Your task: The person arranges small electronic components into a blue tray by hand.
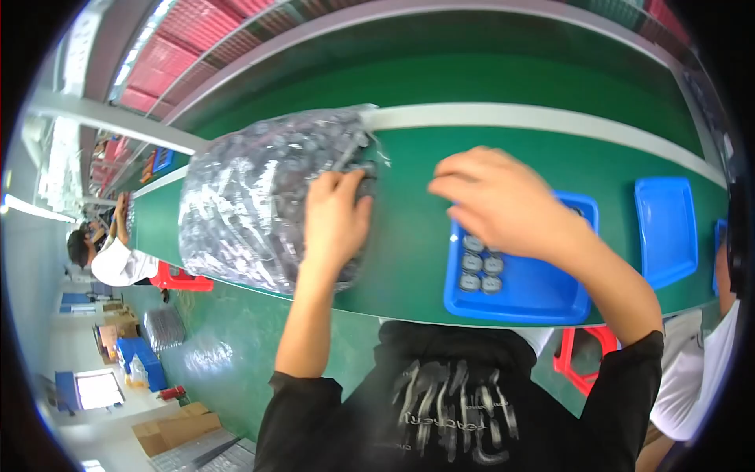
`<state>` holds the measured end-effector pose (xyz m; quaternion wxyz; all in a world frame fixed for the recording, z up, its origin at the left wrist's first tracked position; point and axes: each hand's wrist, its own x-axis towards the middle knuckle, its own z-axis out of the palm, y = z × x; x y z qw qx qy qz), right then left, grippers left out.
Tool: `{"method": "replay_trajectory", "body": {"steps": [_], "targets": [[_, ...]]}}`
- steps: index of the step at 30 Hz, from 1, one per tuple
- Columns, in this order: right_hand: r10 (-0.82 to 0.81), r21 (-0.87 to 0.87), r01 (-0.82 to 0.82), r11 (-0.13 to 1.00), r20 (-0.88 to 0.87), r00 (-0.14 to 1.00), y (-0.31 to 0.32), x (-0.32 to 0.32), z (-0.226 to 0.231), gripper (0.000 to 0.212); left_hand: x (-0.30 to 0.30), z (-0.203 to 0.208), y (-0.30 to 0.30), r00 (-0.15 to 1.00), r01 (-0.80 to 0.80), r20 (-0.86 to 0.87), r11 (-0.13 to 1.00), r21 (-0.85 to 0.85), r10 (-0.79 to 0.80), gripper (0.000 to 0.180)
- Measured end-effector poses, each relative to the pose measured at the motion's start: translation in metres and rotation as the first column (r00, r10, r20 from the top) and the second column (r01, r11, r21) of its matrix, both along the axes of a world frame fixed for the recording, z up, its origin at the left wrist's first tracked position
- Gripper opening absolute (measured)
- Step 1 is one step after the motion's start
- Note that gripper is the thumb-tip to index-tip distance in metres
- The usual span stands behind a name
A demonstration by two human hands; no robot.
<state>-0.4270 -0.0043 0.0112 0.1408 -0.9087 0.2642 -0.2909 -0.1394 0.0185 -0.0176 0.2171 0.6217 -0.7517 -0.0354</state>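
Note:
A large clear plastic bag, packed with small dark grey parts, lies on the green bench to my left. My left hand is at the bag's right end, its thumb and fingers spread against the dark parts there. In the air between the bag and a blue tray, my right hand is bent at the wrist. Its fingers and thumb are apart, with nothing visible between them. Inside the tray, several round dark grey parts sit in rows along the left side. My right hand and forearm hide the tray's far portion.
Another blue tray lies farther right. A pale rail runs along the bench behind my hands. A person in white sits close on my right, and another works far left. Red stools stand below the bench.

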Motion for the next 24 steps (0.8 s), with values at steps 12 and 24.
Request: {"method": "replay_trajectory", "body": {"steps": [12, 24], "targets": [[0.033, 0.297, 0.006, 0.955, -0.125, 0.992, -0.062, 0.12, -0.057, 0.027, -0.003, -0.031, -0.004, 0.992, -0.023, 0.117, 0.985, -0.172, 0.044, 0.022], [-0.383, 0.532, 0.203, 0.822, 0.252, 0.889, -0.003, -0.069, -0.019, 0.023, -0.026, -0.001, 0.029, 0.956, 0.13, -0.248, 0.983, -0.132, -0.16, 0.032]]}}
